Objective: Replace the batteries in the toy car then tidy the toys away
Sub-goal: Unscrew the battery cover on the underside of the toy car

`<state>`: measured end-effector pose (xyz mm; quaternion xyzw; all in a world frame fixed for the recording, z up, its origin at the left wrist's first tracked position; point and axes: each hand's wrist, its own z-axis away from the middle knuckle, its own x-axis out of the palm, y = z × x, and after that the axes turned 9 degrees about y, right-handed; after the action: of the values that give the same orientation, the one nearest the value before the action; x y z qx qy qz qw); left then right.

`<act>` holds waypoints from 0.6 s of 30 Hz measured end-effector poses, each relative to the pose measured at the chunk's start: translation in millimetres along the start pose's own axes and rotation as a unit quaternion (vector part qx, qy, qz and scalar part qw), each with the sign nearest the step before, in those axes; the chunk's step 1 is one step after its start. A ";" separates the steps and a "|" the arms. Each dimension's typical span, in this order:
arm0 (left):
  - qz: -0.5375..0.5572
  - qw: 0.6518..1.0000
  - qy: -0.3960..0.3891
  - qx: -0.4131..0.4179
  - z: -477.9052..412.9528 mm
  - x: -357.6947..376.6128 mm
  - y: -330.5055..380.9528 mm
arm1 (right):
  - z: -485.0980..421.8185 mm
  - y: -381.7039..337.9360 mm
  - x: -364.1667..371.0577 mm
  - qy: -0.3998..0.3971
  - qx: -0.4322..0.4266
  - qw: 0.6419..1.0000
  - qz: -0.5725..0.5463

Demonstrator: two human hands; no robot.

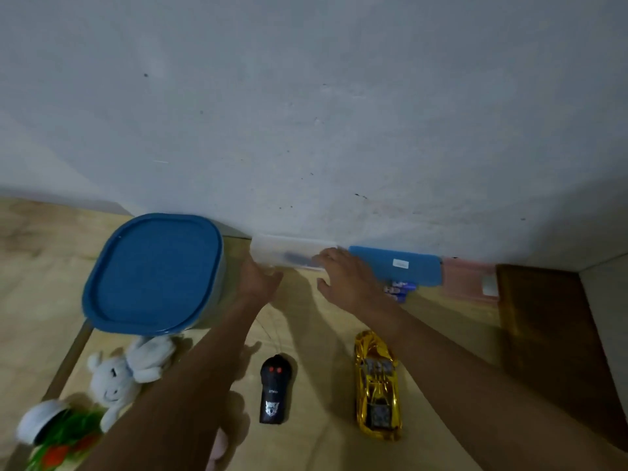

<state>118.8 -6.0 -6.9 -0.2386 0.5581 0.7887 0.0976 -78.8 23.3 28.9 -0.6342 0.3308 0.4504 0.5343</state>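
Observation:
A shiny gold toy car (377, 385) lies on the wooden table near the front right. Left of it lies a black remote control (274, 390) with two red buttons. At the back, against the wall, sits a clear plastic box (289, 254) with something dark inside. My left hand (259, 280) is at the box's left end and my right hand (346, 278) rests at its right end, fingers spread on it. Blue batteries (401, 290) lie just right of my right hand, partly hidden by it.
A large container with a blue lid (153, 273) stands at the back left. A white plush rabbit (125, 372) and a green and orange toy (57, 440) lie at the front left. A blue flat piece (407, 266) and a pink one (469, 277) lean at the wall.

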 end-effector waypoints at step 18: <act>0.121 0.991 -0.012 -0.059 -19.7 -17.1 -17.0 | -66.4 -45.0 34.3 -0.029 -0.060 0.977 0.205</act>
<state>146.0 -16.2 -18.0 -0.1655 0.5342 0.8290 -0.0063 -10.9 -29.9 15.8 -0.5709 0.4103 0.5874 0.4008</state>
